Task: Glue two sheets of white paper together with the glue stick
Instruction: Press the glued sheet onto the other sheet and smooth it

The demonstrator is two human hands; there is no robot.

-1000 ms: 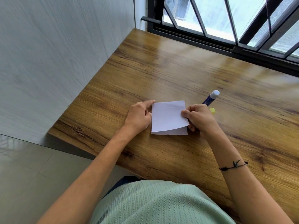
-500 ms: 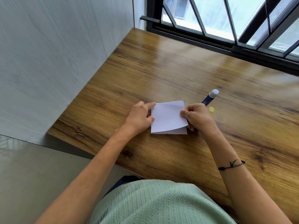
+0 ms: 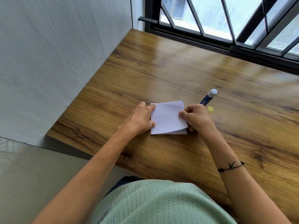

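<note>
A wooden desk [image 3: 178,75] stood against a barred window [image 3: 226,21] and a pale wall. Near its front edge two sheets of white paper [image 3: 167,118] were stacked, the upper one arched slightly along its near edge so that the lower sheet showed beneath. The left hand [image 3: 140,120] was pressed flat on the left edge, fingers spread. The right hand [image 3: 196,118] was closed, its grip pinched on the right edge, with the glue stick [image 3: 208,97] held uncapped in the same fist. A yellow cap [image 3: 210,109] lay just beside. Gluing was judged done; pressing flat and recapping remained.
</note>
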